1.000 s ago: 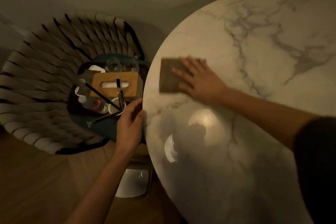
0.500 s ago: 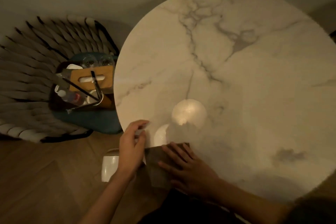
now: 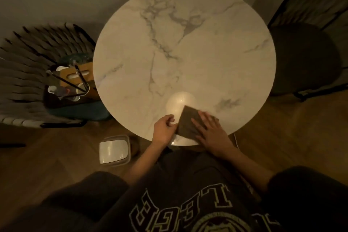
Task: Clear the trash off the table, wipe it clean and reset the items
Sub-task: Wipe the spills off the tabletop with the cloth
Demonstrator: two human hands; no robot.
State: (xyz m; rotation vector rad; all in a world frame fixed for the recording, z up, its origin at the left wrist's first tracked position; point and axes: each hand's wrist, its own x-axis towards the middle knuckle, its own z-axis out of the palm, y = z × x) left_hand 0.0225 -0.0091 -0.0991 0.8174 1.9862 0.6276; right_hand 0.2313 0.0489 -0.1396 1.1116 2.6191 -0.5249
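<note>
A round white marble table point(image 3: 188, 52) fills the middle of the view, its top bare. A brown cloth point(image 3: 187, 121) lies flat on the table's near edge. My right hand point(image 3: 211, 133) presses flat on the cloth, fingers spread. My left hand point(image 3: 163, 130) rests at the table's near rim just left of the cloth, fingers loosely curled, touching the cloth's edge. On the woven chair point(image 3: 22, 73) at the left stands a dark tray with a wooden tissue box point(image 3: 75, 76), glasses, a bottle and dark sticks.
A small white bin point(image 3: 114, 149) stands on the wooden floor left of my legs. A dark chair point(image 3: 305, 58) stands right of the table. A wall runs behind the table.
My right hand has swept the cloth from the table's far left side down to the near edge. My left hand followed along the rim. My view has shifted right and back.
</note>
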